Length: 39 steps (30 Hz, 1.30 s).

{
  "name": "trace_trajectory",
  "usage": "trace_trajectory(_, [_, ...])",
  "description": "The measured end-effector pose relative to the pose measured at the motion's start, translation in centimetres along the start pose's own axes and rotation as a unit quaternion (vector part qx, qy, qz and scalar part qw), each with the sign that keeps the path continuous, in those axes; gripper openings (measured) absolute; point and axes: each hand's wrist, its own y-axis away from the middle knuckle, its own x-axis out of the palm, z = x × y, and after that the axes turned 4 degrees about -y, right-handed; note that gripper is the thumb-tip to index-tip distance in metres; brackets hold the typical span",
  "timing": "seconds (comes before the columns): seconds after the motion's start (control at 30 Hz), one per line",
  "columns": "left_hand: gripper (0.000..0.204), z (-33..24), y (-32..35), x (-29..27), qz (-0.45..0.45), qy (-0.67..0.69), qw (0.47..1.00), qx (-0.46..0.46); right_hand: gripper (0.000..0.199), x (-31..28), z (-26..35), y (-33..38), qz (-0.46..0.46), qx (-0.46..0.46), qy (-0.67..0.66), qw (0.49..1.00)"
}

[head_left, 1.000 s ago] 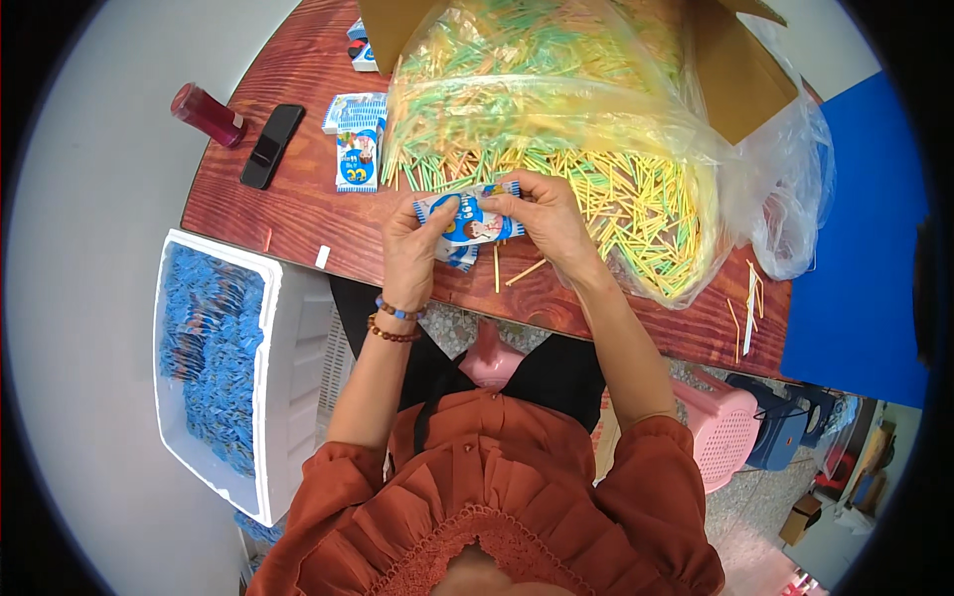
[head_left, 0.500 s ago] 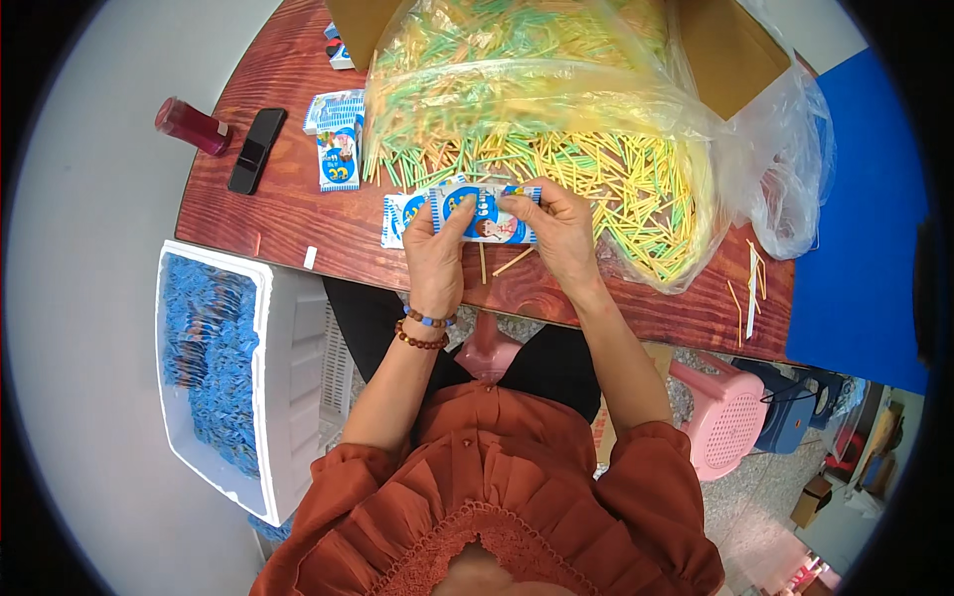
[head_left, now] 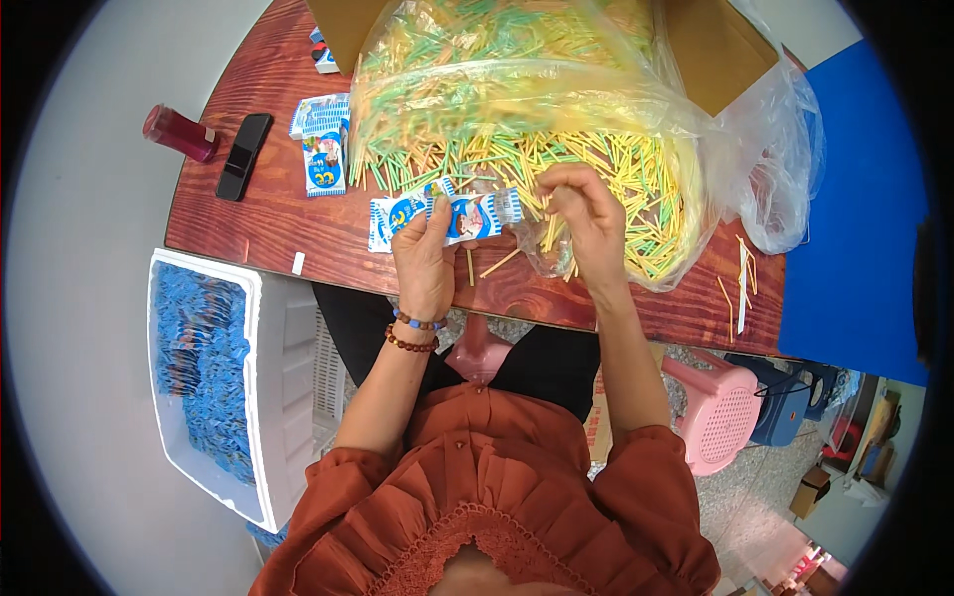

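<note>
My left hand [head_left: 422,253] is closed on a small blue-and-white packet [head_left: 475,217], its thumb on top, just above the table's near edge. The right end of this packet looks clear and faintly striped. Beneath and to its left lies another packet [head_left: 386,226] of the same kind, partly covered. My right hand [head_left: 593,228] is apart from the packet, over the near edge of a heap of thin yellow and green sticks [head_left: 636,204]. Its fingers are loosely curled and apart, with nothing visible between them. The sticks spill from a large clear plastic bag [head_left: 537,99].
More packets [head_left: 324,164], a black phone [head_left: 243,157] and a red-filled jar [head_left: 181,133] are on the table's left. A white foam box [head_left: 260,397] of blue packets stands lower left. Loose sticks [head_left: 730,303] lie at the right, near a pink stool [head_left: 717,422].
My right hand has let go of the packet and moved right toward the sticks. The left hand still holds the packet, now slightly tilted. The whole view has shifted a little.
</note>
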Motion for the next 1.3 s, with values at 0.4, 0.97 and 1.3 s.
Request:
trace_trajectory(0.4, [0.018, 0.1, 1.0, 0.9, -0.038, -0.097, 0.994, 0.038, 0.014, -0.7, 1.4, 0.1, 0.227, -0.092, 0.224, 0.943])
trace_trajectory(0.97, [0.014, 1.1, 1.9, -0.4, -0.065, -0.071, 0.994, 0.049, 0.029, -16.7, -3.2, -9.2, 0.145, -0.034, 0.758, 0.634])
trace_trajectory(1.3, [0.015, 1.3, 1.6, -0.6, -0.056, -0.053, 0.996, 0.042, 0.036, -18.3, -4.1, -11.1, 0.234, -0.098, 0.779, 0.573])
